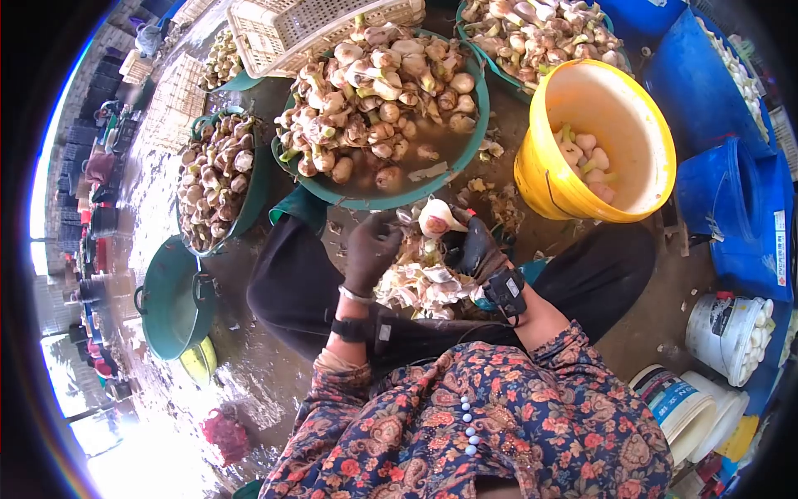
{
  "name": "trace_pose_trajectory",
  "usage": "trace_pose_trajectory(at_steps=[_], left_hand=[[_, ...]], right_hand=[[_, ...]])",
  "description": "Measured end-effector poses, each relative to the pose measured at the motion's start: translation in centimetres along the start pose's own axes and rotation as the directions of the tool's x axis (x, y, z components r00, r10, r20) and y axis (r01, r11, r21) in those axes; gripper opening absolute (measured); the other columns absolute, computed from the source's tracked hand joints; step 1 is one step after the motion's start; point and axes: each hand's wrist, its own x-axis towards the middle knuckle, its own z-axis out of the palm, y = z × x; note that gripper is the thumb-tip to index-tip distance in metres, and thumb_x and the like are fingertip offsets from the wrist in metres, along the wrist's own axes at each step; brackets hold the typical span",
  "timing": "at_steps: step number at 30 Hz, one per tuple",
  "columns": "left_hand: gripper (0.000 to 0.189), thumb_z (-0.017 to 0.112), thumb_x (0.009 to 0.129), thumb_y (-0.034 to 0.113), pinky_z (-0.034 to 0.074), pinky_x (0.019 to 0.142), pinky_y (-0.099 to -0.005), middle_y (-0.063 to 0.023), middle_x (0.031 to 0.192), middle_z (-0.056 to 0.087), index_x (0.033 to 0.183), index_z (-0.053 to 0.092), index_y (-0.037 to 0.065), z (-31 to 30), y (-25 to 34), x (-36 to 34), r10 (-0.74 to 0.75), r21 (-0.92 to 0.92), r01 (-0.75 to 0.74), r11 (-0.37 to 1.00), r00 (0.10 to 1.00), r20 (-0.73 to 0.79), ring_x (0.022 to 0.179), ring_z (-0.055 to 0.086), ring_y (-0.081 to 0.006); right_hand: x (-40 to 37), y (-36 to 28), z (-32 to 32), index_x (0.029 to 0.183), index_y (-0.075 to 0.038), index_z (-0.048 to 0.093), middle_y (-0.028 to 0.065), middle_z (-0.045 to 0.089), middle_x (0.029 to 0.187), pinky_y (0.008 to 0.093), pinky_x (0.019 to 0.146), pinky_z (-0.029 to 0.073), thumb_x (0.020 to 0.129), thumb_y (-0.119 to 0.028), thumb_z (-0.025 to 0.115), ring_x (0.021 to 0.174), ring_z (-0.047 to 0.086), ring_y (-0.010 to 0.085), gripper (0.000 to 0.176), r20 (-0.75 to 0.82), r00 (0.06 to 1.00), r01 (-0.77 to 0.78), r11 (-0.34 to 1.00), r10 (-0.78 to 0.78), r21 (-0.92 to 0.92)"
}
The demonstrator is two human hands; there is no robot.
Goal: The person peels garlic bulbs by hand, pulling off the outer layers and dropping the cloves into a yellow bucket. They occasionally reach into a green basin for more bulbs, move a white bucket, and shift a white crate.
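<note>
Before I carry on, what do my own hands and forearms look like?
The left hand and right hand wear dark gloves. Each forearm has a black strap with a small device; the left wrist also has a pale bangle. Sleeves are navy with a red floral print.

Legible lettering is limited to "ON" on the blue-banded white bucket [677, 409], below and right of the yellow bucket [544, 179]; other labels are unreadable.

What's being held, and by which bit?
A garlic bulb, held by its stem in the right hand. Whether the left hand touches it, I can't tell.
</note>
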Motion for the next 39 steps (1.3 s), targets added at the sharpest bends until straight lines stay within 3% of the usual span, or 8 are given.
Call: trace_pose_trajectory(at_steps=[1,6,18,19,28,30,34,39], left_hand=[[0.039,0.071,0.073,0.02,0.05,0.063,-0.0291,-0.0095,0.083,0.064,0.104,0.058,0.001,0.5,1.6,-0.3,-0.02,-0.03,0.021,0.999,0.999,0.03,0.068,0.063,-0.0168],[0.075,0.074,0.072,0.02,0.043,0.09,-0.0334,-0.0195,0.12,0.053,0.134,0.034,0.005,2.2,4.0,-0.7,0.183,0.095,-0.196,0.976,0.975,0.127,0.113,0.052,-0.0257],[0.041,0.045,0.091,0.04,0.046,0.066,-0.0316,-0.009,0.078,0.054,0.104,0.046,0.002,5.9,-2.9,-0.3,0.329,-0.17,-0.326,0.93,0.944,-0.015,0.074,0.054,-0.0179],[0.037,0.044,0.091,0.043,0.046,0.057,-0.0271,-0.0048,0.077,0.051,0.098,0.047,0.006,5.3,-1.6,-1.0,-0.136,-0.539,0.207,0.816,0.976,0.17,0.066,0.052,-0.013],[0.035,0.04,0.093,0.037,0.043,0.061,-0.0259,-0.0056,0.082,0.051,0.099,0.052,0.005,5.9,-1.7,-0.6,-0.021,-0.368,-0.013,0.93,0.996,-0.088,0.068,0.051,-0.015],[0.04,0.043,0.089,0.046,0.043,0.053,-0.0259,-0.0061,0.077,0.053,0.098,0.053,0.009,5.0,-1.8,-0.3,-0.381,-0.662,0.482,0.574,0.873,0.306,0.062,0.052,-0.0149],[0.058,0.073,0.064,0.016,0.046,0.083,-0.0356,-0.0154,0.097,0.059,0.112,0.047,-0.002,2.7,-0.8,-1.1,0.402,-0.002,-0.402,0.916,0.916,0.012,0.093,0.058,-0.0271],[0.059,0.071,0.066,0.016,0.046,0.083,-0.0354,-0.0157,0.106,0.056,0.116,0.046,-0.003,2.1,-1.1,-0.8,0.469,-0.05,-0.469,0.882,0.861,0.197,0.096,0.057,-0.027]], right_hand=[[0.0,0.6,0.6,0.117,-0.005,0.053,0.0003,0.062,0.088,0.019,0.052,0.045,0.088,-0.017,0.049,0.058,0.054,0.0078,0.032,-0.084,0.95,0.212,0.817,-0.301,-0.536],[-0.5,1.3,0.8,0.102,-0.009,0.06,0.0004,0.061,0.078,0.0223,0.051,0.044,0.089,-0.031,0.047,0.057,0.054,0.0095,0.028,-0.142,0.982,0.062,0.917,-0.127,-0.394],[-0.7,2.8,1.0,0.09,-0.012,0.063,-0.0046,0.049,0.056,0.0218,0.037,0.032,0.089,-0.04,0.049,0.042,0.043,0.0068,0.031,0.046,0.865,0.338,0.512,-0.5,-0.79],[-1.2,1.8,3.0,0.084,-0.012,0.062,-0.0048,0.05,0.058,0.0233,0.037,0.033,0.087,-0.039,0.055,0.043,0.045,0.0068,0.028,-0.11,0.883,0.135,0.471,-0.456,-0.872],[-0.7,2.3,2.9,0.08,0.002,0.062,-0.0041,0.053,0.062,0.0265,0.05,0.036,0.087,-0.025,0.06,0.061,0.039,0.0035,0.028,0.212,0.727,0.275,-0.007,-0.653,-0.962],[-1.2,2.4,3.2,0.082,0.002,0.062,-0.0022,0.055,0.063,0.0266,0.05,0.038,0.089,-0.02,0.056,0.06,0.04,0.0045,0.024,0.275,0.753,0.24,-0.14,-0.598,-0.961],[-1.0,1.5,3.0,0.083,0.002,0.062,0.0018,0.057,0.064,0.0283,0.052,0.04,0.089,-0.018,0.054,0.058,0.043,0.0071,0.022,-0.051,0.911,0.175,0.493,-0.409,-0.852],[-0.2,2.4,2.3,0.087,0.002,0.062,0.0034,0.058,0.064,0.0289,0.055,0.042,0.087,-0.021,0.054,0.06,0.051,0.0084,0.025,0.244,0.802,0.196,-0.145,-0.546,-0.97]])
